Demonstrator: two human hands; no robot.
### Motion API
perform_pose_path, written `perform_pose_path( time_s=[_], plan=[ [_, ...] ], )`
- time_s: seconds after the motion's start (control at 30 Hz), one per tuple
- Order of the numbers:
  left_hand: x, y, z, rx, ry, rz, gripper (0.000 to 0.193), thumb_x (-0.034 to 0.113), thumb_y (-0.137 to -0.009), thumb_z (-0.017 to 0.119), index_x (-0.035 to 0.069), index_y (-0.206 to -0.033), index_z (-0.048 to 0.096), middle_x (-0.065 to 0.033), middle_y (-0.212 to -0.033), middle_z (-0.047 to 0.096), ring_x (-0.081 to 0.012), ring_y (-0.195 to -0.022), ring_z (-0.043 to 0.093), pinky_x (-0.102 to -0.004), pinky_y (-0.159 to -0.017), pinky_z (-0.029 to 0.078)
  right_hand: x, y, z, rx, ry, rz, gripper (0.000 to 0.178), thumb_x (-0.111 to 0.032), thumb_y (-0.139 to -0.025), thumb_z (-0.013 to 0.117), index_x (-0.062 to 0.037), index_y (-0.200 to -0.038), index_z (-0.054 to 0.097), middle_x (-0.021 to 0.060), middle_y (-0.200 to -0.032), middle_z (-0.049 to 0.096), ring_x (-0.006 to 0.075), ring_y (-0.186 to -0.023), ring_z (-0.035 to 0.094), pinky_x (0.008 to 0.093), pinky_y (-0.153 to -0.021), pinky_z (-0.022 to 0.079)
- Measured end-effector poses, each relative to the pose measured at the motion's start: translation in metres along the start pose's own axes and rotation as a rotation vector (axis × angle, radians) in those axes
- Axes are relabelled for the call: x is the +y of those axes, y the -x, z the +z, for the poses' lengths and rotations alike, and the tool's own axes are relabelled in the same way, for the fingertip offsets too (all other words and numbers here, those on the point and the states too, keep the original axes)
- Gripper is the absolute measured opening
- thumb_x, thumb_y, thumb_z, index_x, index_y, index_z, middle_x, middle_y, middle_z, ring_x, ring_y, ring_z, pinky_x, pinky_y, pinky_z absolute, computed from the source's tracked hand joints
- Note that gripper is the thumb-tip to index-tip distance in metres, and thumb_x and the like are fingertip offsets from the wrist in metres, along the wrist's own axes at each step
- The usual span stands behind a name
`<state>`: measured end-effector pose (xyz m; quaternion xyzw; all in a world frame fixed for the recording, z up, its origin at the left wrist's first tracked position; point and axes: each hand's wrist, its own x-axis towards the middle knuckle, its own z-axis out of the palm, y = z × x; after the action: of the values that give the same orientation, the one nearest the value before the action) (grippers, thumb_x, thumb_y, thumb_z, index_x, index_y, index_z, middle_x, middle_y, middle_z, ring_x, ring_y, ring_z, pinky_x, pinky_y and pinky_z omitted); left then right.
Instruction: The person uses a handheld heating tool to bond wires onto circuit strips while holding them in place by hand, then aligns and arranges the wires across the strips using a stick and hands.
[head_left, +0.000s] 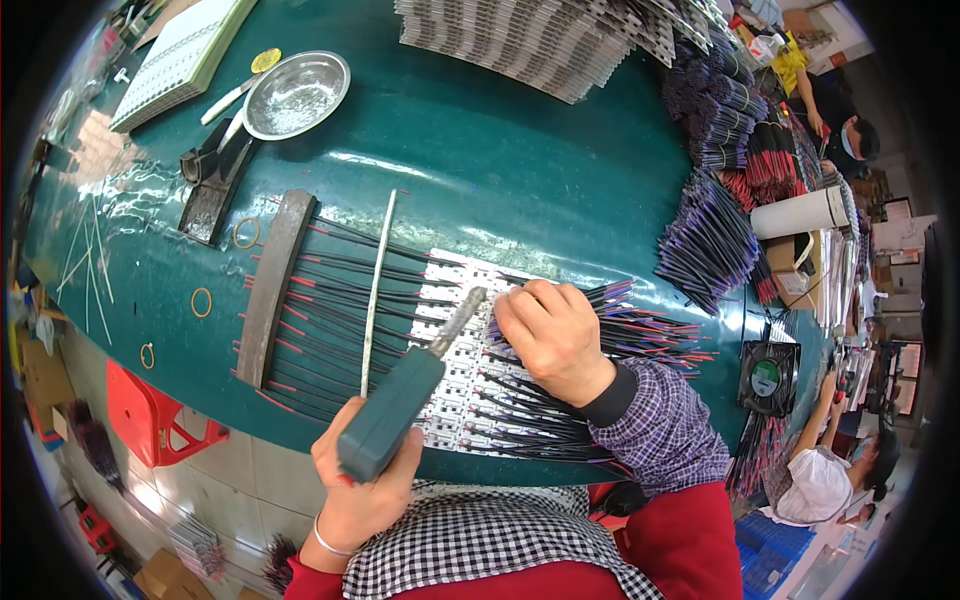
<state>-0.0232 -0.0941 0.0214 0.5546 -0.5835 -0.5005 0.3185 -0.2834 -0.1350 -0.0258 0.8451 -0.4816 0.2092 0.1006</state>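
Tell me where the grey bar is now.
In the head view, the grey bar lies left of centre on the green table, across the black wires, left of the pale stick.

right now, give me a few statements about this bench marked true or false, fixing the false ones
1. The left hand holds a green-handled tool. True.
2. The right hand is on the pan. False: it is at the white boards.
3. A dark bar lies across black wires. True.
4. The fan is left of the white boards. False: it is to their right.
5. The stool is red. True.
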Motion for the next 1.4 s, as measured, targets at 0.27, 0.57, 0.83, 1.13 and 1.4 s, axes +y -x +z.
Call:
perform_pose_path(
  time_s=[0.27, 0.57, 0.83, 1.13, 1.4],
  plan=[
    [-0.003, 0.021, -0.017, 0.248, 0.031, 0.039, 0.026, 0.006, -0.081, 0.080, -0.003, -0.104, 0.073, -0.0100, -0.091, 0.072, -0.0189, -0.073, 0.067, -0.0316, -0.066, 0.053, -0.002, -0.004, -0.013, 0.009, -0.046, 0.042, 0.021, -0.009, -0.074, 0.065, -0.0009, -0.093, 0.067, 0.0066, -0.090, 0.060, 0.0223, -0.087, 0.062, 0.0332, -0.068, 0.048],
    [-0.012, 0.014, -0.012, 0.231, 0.071, -0.014, 0.024, 0.006, -0.081, 0.080, -0.002, -0.102, 0.074, -0.0099, -0.088, 0.073, -0.0170, -0.071, 0.067, -0.0309, -0.066, 0.053, -0.013, 0.002, -0.019, -0.031, -0.093, 0.172, 0.051, -0.002, -0.074, 0.065, 0.0014, -0.125, 0.065, 0.0099, -0.097, 0.057, 0.0253, -0.088, 0.058, 0.0338, -0.073, 0.051],
    [-0.010, 0.011, -0.010, 0.159, 0.068, 0.052, 0.024, 0.000, -0.079, 0.077, -0.004, -0.102, 0.073, -0.0079, -0.087, 0.072, -0.0134, -0.072, 0.066, -0.0272, -0.065, 0.053, -0.015, 0.015, -0.013, -0.125, -0.245, 0.233, 0.069, 0.011, -0.061, 0.064, -0.0003, -0.129, 0.065, 0.0119, -0.095, 0.054, 0.0283, -0.085, 0.057, 0.0384, -0.072, 0.050],
    [-0.003, 0.006, -0.007, 0.076, -0.020, 0.108, 0.024, -0.003, -0.076, 0.075, -0.007, -0.099, 0.071, -0.0111, -0.089, 0.069, -0.0155, -0.070, 0.065, -0.0276, -0.065, 0.052, -0.014, 0.011, -0.010, -0.009, -0.162, 0.187, 0.061, 0.008, -0.058, 0.065, 0.0009, -0.118, 0.069, 0.0098, -0.092, 0.060, 0.0266, -0.077, 0.062, 0.0372, -0.064, 0.050],
    [-0.007, 0.003, -0.003, 0.028, -0.022, 0.116, 0.023, -0.005, -0.075, 0.074, -0.006, -0.098, 0.071, -0.0119, -0.090, 0.068, -0.0188, -0.072, 0.066, -0.0287, -0.065, 0.052, -0.014, 0.008, -0.008, -0.008, -0.181, 0.169, 0.041, -0.002, -0.061, 0.069, 0.0005, -0.102, 0.069, 0.0080, -0.090, 0.064, 0.0253, -0.079, 0.062, 0.0359, -0.063, 0.051]
  ],
)
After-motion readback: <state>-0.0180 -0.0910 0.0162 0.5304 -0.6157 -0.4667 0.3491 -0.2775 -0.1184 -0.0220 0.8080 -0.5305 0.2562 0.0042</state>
